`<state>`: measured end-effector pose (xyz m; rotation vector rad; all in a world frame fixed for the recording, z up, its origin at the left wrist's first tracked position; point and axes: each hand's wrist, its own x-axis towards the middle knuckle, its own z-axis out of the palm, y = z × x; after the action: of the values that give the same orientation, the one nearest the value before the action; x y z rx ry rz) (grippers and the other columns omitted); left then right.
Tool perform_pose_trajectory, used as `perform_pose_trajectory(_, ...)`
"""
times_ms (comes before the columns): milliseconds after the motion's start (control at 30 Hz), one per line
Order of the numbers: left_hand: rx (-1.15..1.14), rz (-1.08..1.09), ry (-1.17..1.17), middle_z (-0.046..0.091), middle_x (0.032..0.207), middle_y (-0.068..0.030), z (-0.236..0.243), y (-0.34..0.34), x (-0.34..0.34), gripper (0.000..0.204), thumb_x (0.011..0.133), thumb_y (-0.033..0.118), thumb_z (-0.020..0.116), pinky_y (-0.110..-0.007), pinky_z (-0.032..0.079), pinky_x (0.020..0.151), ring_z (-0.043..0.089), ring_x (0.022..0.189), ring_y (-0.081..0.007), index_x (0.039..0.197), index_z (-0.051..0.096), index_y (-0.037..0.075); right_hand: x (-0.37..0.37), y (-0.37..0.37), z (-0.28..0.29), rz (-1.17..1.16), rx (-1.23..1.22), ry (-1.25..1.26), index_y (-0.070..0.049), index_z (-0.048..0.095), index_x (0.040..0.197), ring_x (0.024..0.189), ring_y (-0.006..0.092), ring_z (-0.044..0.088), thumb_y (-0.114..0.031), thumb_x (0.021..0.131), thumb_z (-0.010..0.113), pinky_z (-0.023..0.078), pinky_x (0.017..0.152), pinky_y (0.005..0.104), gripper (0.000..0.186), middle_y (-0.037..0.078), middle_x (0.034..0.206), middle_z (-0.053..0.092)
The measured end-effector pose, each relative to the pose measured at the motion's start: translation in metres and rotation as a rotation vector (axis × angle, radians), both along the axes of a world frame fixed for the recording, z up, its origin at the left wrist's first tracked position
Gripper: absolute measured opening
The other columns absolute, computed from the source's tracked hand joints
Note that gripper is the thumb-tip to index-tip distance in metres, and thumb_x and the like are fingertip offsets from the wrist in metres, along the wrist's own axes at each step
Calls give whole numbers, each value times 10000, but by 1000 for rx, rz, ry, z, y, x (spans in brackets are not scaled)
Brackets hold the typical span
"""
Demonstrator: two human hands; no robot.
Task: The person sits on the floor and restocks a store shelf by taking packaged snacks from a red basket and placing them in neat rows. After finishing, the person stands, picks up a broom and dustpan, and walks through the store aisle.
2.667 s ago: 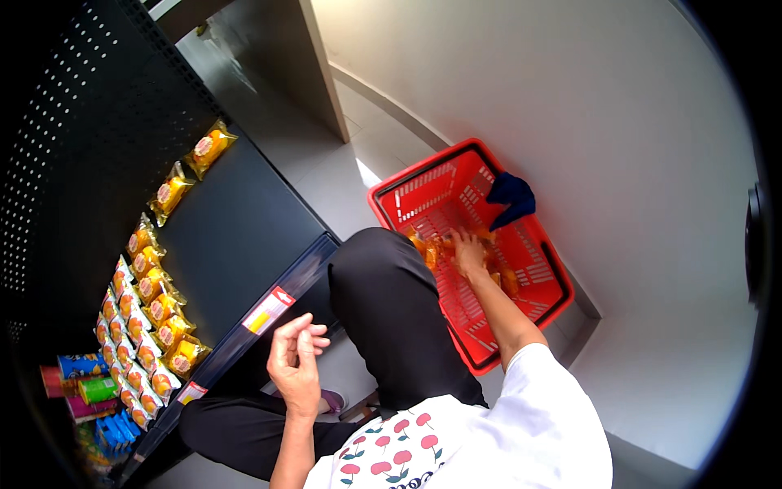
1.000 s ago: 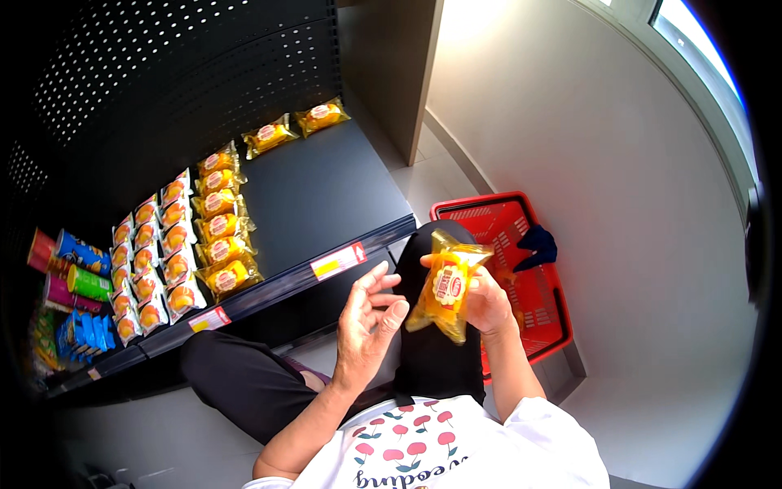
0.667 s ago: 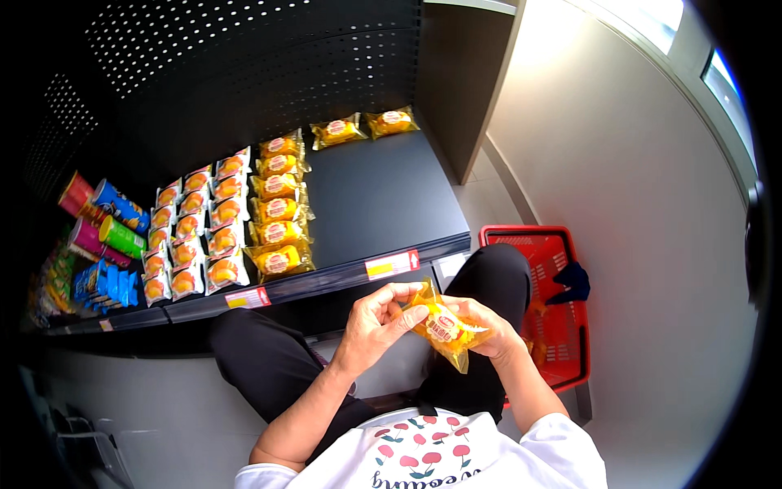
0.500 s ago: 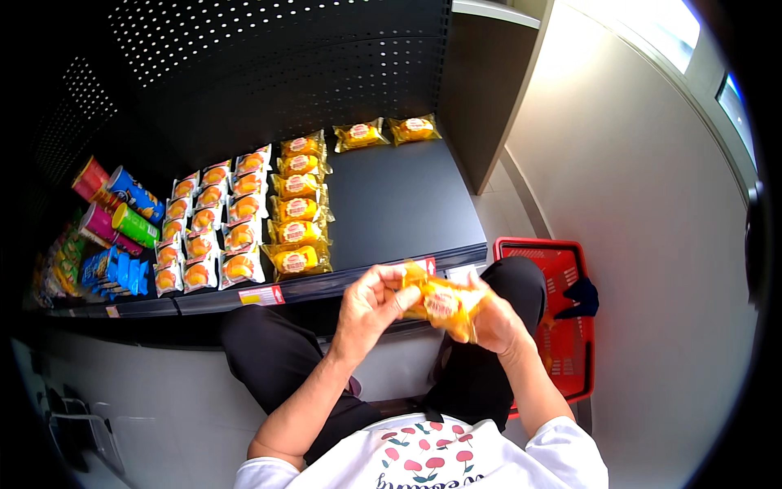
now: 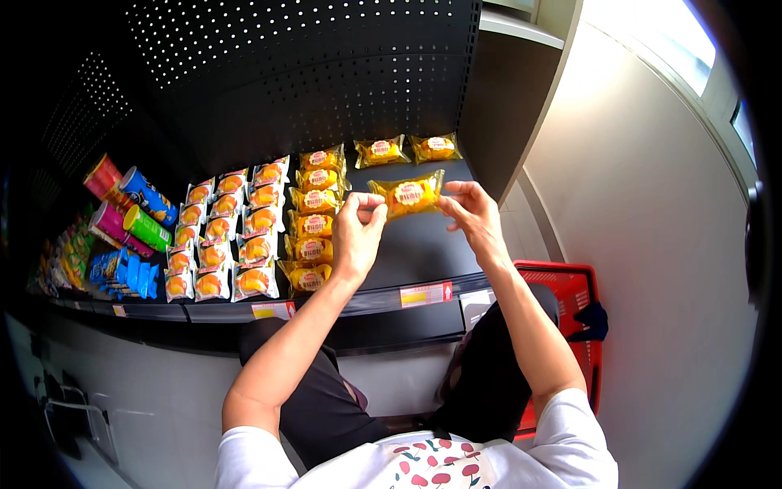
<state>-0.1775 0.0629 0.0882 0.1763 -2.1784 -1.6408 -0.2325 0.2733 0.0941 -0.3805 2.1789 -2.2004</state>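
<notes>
Between my hands is a bread roll in a clear yellow wrapper (image 5: 409, 196), held level above the dark shelf (image 5: 419, 244). My left hand (image 5: 359, 232) pinches the wrapper's left end between thumb and fingers. At the right end, my right hand (image 5: 475, 218) grips the wrapper's edge with thumb and forefinger, its other fingers curled loosely. Behind the held roll, two matching wrapped rolls (image 5: 380, 151) (image 5: 435, 147) lie against the back panel. To the left, a column of the same yellow packs (image 5: 313, 226) runs from back to front.
Rows of white-wrapped buns (image 5: 257, 220) fill the shelf further left, beside snack tubes (image 5: 148, 196) and blue snack bags (image 5: 126, 275). A dark side panel (image 5: 509, 90) bounds the shelf on the right. On the floor at my right stands a red basket (image 5: 597, 359) with a dark cloth-like item (image 5: 590, 322).
Both hands have carried the wrapped roll forward, from above my lap to over the shelf. Now the pack is stretched out flat between them, and the view has shifted slightly.
</notes>
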Motion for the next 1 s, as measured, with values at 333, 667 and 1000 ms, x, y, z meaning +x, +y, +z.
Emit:
perform_pose_trajectory(333, -332, 132, -181, 628, 1313, -207, -14, -11, -62, 503, 912, 290, 721, -444, 436, 1084, 557, 1259, -317, 1347, 632, 53, -81, -49, -36, -96, 297, 116, 18, 703, 993, 773, 140, 677, -118, 902, 736, 556, 716, 301, 167, 92, 866, 734)
perform_pose_trajectory(667, -418, 123, -245, 549, 1442, -211, -24, -14, -89, 641, 919, 397, 675, -463, 346, 1172, 431, 1388, -372, 1410, 552, 3, -110, -75, -49, -82, 289, 33, 56, 714, 1038, 745, 140, 682, -106, 906, 724, 582, 627, 290, 209, 106, 876, 732)
perform_pose_trajectory(1000, -437, 114, -299, 537, 1435, -260, -20, -12, -93, 698, 918, 438, 668, -469, 351, 1164, 436, 1381, -395, 1434, 517, -6, -118, -80, -57, -123, 343, 109, 78, 722, 1089, 855, 319, 742, -174, 891, 673, 568, 799, 393, 323, 249, 884, 739)
